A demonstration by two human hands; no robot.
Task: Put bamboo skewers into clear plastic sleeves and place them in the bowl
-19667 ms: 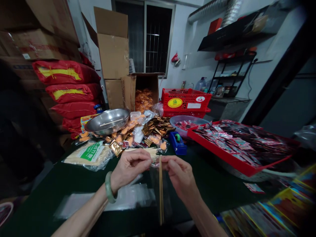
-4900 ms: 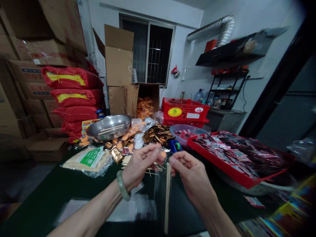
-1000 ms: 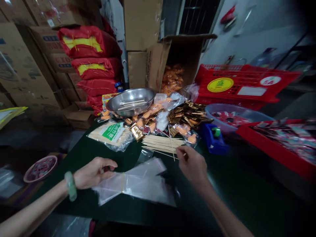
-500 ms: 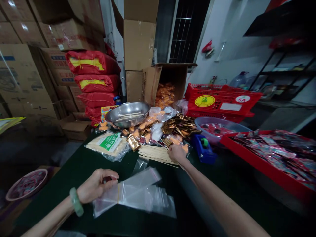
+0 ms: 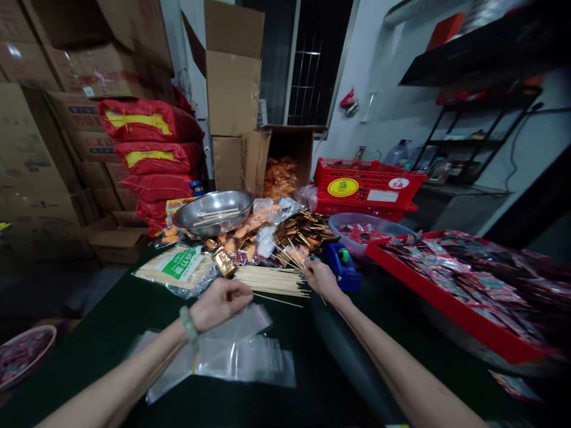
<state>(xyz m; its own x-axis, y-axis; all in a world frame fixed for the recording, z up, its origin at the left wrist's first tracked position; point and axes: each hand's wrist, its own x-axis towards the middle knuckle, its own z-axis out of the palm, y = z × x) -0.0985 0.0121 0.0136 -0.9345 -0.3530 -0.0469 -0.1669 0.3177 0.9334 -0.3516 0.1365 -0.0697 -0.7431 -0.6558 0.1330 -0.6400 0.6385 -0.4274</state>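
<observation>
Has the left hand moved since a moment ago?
Yes: the left hand has gone rightward and forward relative to the clear bags, closer to the wooden sticks.

Dark green tabletop (image 5: 321, 362) runs open between the flat clear plastic sleeves (image 5: 241, 359) and the red rectangular tray (image 5: 439, 296). Farther back, the blue plastic tape dispenser (image 5: 345, 275), heaped gold foil packets (image 5: 303, 229) and round steel bowl (image 5: 214, 208) bar any low pass toward the wall (image 5: 379, 131).

Right fingers (image 5: 311, 271) around thin sticks (image 5: 292, 254) above a stick pile (image 5: 267, 279).
</observation>
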